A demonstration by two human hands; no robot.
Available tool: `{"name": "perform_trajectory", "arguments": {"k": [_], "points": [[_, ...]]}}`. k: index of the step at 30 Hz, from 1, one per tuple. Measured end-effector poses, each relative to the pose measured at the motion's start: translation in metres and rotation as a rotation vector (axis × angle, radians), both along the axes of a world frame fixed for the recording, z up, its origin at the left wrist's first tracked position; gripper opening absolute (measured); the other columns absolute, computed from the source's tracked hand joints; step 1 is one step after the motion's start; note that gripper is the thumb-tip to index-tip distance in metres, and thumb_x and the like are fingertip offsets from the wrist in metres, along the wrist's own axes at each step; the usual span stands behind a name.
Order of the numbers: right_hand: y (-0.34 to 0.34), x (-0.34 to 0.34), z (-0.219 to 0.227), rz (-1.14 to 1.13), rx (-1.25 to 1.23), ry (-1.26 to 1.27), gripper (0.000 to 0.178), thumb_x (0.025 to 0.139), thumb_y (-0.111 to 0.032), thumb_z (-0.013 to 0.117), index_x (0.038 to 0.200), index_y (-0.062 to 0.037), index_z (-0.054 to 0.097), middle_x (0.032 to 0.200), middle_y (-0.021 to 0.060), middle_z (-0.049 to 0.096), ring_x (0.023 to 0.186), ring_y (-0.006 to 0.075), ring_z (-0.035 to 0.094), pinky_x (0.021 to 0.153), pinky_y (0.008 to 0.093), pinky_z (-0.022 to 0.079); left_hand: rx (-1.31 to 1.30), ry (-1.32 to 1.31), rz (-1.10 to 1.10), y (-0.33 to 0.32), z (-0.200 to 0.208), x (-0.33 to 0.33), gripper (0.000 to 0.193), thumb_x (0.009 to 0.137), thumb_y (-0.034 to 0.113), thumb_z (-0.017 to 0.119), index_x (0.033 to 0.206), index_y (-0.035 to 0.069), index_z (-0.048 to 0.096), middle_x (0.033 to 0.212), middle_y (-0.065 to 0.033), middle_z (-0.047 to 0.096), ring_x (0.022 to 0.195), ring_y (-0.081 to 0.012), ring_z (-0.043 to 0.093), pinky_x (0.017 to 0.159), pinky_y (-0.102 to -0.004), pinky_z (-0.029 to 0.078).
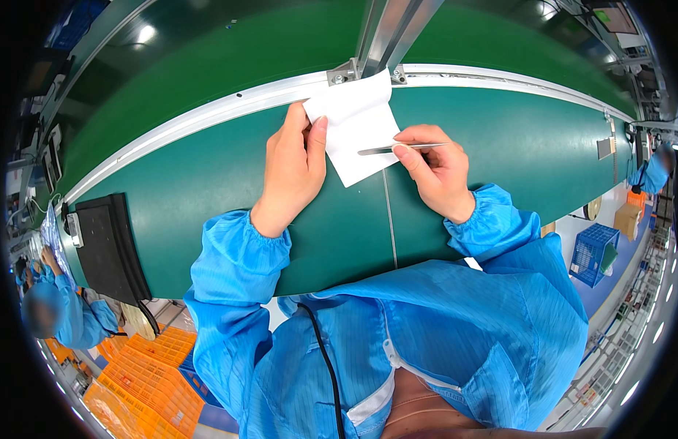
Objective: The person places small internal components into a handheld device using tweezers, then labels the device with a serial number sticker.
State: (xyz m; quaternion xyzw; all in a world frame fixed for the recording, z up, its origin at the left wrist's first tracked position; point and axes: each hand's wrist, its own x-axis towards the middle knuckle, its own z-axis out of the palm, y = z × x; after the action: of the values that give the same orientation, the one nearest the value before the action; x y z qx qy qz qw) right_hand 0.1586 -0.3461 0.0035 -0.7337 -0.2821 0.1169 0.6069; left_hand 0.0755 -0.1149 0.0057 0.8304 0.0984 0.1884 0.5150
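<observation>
My left hand (pixel 295 164) pinches the left edge of a white sheet of paper (pixel 357 132) and holds it up over the green work table (pixel 207 183). Metal tweezers (pixel 386 150) lie in the grip of my right hand (pixel 437 172), their tip pointing left and resting against the face of the sheet. Both forearms are in blue smock sleeves with elastic cuffs.
A black flat tray (pixel 105 245) lies at the table's left end. A metal rail (pixel 207 117) and an upright post (pixel 386 33) run behind the sheet. Orange crates (pixel 152 373) stand on the floor at lower left, a blue crate (pixel 593 252) at right. Other people in blue work at far left and far right.
</observation>
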Motion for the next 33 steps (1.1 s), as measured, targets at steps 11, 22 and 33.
{"name": "perform_trajectory", "arguments": {"k": [11,22,33], "points": [[0.006,0.001,0.006,0.081,0.056,-0.066,0.021,0.097,0.002,0.075,0.118,0.0004,0.076,0.102,0.0116,0.073,0.08,0.0157,0.068,0.07,0.0276,0.055,-0.001,0.028,-0.038,0.002,-0.002,0.0,0.013,0.109,0.008,0.059,0.119,0.001,0.058,0.084,-0.0154,0.07,0.068,-0.0223,0.063,0.064,-0.035,0.049],[0.005,-0.002,0.01,0.122,-0.048,-0.112,0.02,0.097,0.002,0.073,0.118,0.0008,0.074,0.102,0.0132,0.073,0.086,0.0197,0.07,0.073,0.0297,0.056,0.002,0.03,-0.054,0.001,-0.004,0.0,0.009,0.107,0.007,0.061,0.109,0.002,0.053,0.083,-0.0182,0.065,0.066,-0.0314,0.06,0.061,-0.0403,0.047],[0.004,-0.001,0.008,0.068,-0.056,-0.075,0.017,0.101,0.001,0.07,0.117,0.0025,0.073,0.101,0.0115,0.072,0.085,0.016,0.068,0.072,0.0276,0.054,0.024,0.052,-0.049,0.002,-0.001,0.001,0.016,0.108,0.005,0.059,0.123,0.002,0.061,0.095,-0.021,0.069,0.08,-0.0373,0.069,0.07,-0.042,0.053]]}}
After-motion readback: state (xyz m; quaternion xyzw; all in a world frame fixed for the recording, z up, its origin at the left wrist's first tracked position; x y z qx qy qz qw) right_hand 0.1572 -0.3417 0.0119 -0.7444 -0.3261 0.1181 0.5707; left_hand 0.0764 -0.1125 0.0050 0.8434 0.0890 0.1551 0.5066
